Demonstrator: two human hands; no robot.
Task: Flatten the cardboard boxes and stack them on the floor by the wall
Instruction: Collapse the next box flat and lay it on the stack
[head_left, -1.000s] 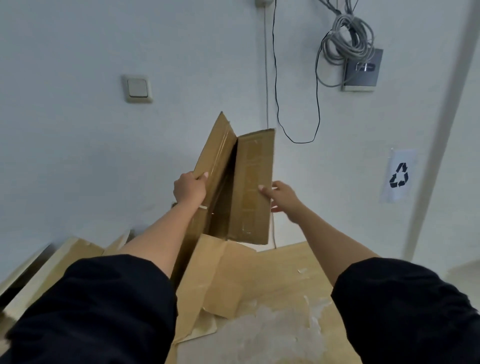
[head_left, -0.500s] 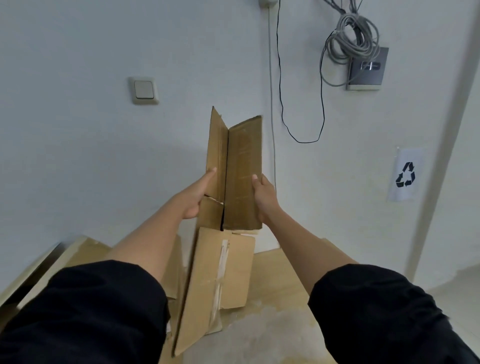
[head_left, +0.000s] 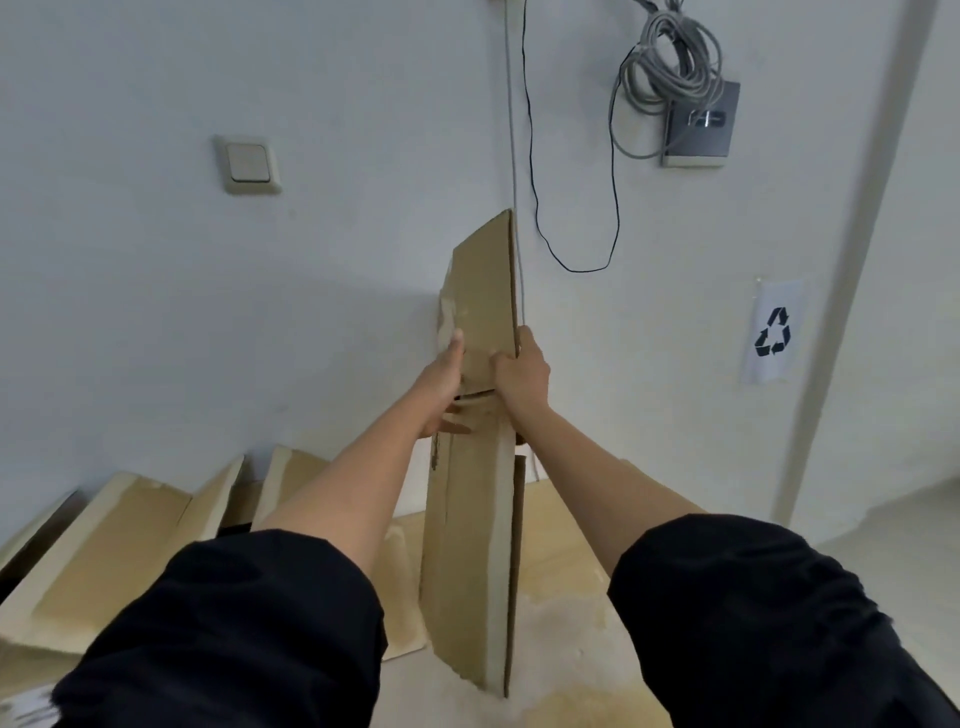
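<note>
I hold a brown cardboard box (head_left: 480, 545) upright in front of me, pressed almost flat, its panels folded together edge-on to me. My left hand (head_left: 445, 385) presses its left face at mid-height, thumb up along the panel. My right hand (head_left: 521, 373) grips the right edge at the same height. The upper flap (head_left: 485, 291) rises above both hands towards the wall. Flattened cardboard (head_left: 109, 551) lies and leans on the floor at the lower left by the wall.
A white wall stands close ahead with a light switch (head_left: 248, 164), a hanging black cable (head_left: 576, 260), a coil of grey cable on a wall box (head_left: 698, 124) and a recycling sign (head_left: 774, 332). More cardboard (head_left: 566, 525) covers the floor below.
The box's two panels, spread open a second ago, have closed together. Both hands have come nearer each other, and the box now hangs narrow and upright.
</note>
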